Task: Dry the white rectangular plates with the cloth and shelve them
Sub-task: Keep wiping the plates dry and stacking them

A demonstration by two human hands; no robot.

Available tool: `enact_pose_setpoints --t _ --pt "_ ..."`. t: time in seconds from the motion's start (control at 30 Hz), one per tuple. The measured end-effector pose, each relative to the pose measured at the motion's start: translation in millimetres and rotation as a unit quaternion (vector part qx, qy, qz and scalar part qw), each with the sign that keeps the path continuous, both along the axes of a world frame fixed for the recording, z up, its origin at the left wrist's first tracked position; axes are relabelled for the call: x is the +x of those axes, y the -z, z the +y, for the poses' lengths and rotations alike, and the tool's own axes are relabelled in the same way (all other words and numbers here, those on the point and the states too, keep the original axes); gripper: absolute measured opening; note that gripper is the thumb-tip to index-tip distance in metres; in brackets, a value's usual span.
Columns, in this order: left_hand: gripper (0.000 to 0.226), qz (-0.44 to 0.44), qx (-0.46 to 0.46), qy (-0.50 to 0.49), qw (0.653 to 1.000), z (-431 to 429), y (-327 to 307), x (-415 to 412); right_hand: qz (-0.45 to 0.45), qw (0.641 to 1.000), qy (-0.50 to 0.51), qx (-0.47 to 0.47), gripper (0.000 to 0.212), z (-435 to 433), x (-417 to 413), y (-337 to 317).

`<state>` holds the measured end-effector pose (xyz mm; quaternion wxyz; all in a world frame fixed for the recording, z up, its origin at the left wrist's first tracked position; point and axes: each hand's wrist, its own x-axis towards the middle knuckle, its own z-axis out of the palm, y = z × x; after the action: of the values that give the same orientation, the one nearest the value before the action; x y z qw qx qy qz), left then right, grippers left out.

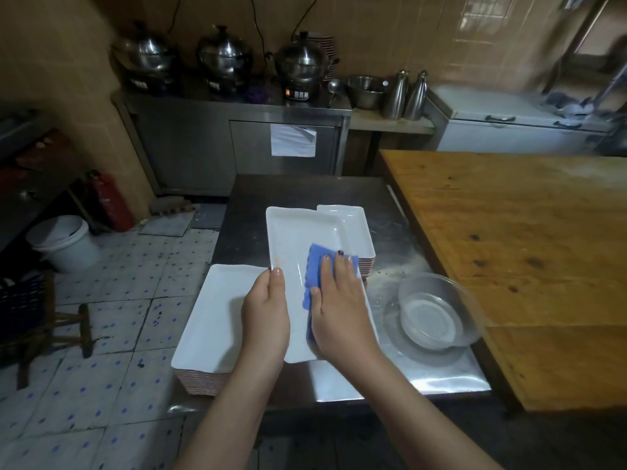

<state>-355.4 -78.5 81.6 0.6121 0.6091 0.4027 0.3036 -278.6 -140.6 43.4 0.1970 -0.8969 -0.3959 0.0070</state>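
Left hand (266, 313) grips the left long edge of a white rectangular plate (295, 239) above the steel counter's (305, 191) middle. Right hand (339, 307) lies flat, fingers straight, pressing the blue cloth (315, 262) onto the plate's right side. One plate stack (210, 313) overhangs the near left corner; another (356, 228) sits behind the held plate. A glass bowl (437, 310) stands by the right edge, against the wooden table (526, 249). Bare steel shows at the far end.
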Motion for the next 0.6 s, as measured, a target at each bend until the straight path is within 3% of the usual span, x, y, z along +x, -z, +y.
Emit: enact_pose_setpoints --t 0.13,0.23,0.43,0.6 --pt "0.030 0.001 -0.027 0.005 1.000 5.5 2.1 8.4 0.128 0.988 -0.068 0.060 0.055 4.1 -9.9 -9.7" --pt "0.032 -0.006 -0.087 -0.002 0.996 13.4 5.2 9.5 0.156 0.973 -0.158 0.065 0.052 1.6 -15.0 -21.1" --pt "0.034 0.012 -0.188 0.004 0.982 19.9 10.0 5.7 0.081 0.968 -0.237 0.017 0.041 -24.7 -13.5 -29.3" --pt "0.032 0.009 -0.169 0.001 0.986 21.7 5.3 9.0 -0.009 0.984 -0.165 -0.065 0.047 -43.4 7.8 -22.6"
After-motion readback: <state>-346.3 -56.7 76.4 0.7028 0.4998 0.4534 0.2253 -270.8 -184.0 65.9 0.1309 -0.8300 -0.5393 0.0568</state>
